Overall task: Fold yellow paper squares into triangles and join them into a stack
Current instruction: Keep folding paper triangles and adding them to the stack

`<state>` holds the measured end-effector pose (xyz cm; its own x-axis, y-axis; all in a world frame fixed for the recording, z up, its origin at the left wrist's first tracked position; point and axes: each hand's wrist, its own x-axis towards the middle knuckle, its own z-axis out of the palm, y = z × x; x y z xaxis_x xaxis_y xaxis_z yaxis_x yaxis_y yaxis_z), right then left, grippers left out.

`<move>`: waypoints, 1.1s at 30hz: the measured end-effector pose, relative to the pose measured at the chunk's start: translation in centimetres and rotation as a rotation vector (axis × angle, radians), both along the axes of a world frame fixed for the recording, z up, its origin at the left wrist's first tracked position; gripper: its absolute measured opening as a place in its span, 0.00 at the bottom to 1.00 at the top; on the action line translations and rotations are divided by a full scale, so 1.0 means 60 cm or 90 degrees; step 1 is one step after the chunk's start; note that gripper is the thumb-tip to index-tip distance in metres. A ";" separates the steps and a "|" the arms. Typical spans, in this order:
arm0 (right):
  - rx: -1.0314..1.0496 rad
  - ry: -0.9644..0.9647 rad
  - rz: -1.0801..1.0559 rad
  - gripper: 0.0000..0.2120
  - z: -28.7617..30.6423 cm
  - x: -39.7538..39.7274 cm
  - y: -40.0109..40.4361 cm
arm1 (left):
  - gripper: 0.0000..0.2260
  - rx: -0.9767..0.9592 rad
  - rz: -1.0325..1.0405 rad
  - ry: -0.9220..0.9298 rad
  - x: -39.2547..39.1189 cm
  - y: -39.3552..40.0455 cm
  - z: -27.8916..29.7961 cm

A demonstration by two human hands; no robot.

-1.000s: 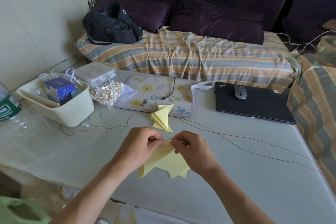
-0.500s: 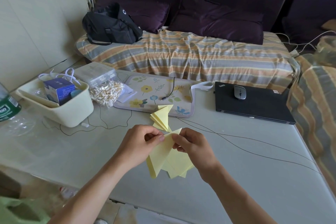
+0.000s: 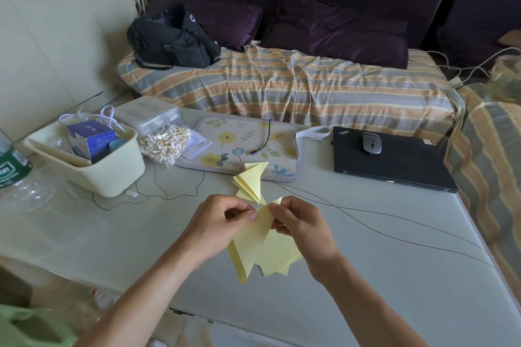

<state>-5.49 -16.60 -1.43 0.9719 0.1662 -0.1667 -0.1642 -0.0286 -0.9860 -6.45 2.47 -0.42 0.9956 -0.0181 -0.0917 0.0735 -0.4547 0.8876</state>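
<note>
Above the table's near middle I hold a bunch of folded yellow paper pieces [image 3: 267, 251]. My left hand [image 3: 217, 224] pinches the top of one folded piece, which hangs down to the lower left. My right hand [image 3: 298, 222] pinches the top corner of the other pieces, which fan out below it. The two hands nearly touch at the papers' upper tips. Just beyond them a stack of joined yellow triangles [image 3: 251, 182] lies on the table, by the front edge of the floral mat [image 3: 242, 146].
A cream bin [image 3: 112, 175] with a blue box stands at the left, next to a bag of cotton swabs [image 3: 166, 144]. A closed black laptop [image 3: 394, 163] with a mouse lies at the right. Thin cables [image 3: 394, 236] cross the table. A striped sofa runs behind.
The left-hand piece has swung from lying flat and leftward to hanging steeply down. Both hands have lifted slightly with the papers, and more of the fanned pieces shows below the right hand.
</note>
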 end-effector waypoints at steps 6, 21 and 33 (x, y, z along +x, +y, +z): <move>0.011 -0.017 -0.071 0.07 0.001 0.003 -0.003 | 0.04 0.018 0.009 -0.007 -0.002 -0.003 0.001; -0.028 -0.019 -0.058 0.11 -0.006 0.000 0.003 | 0.04 0.022 0.020 -0.020 0.001 -0.005 -0.004; 0.022 -0.006 -0.066 0.10 0.000 0.000 0.001 | 0.04 0.025 0.030 -0.032 0.003 -0.002 -0.005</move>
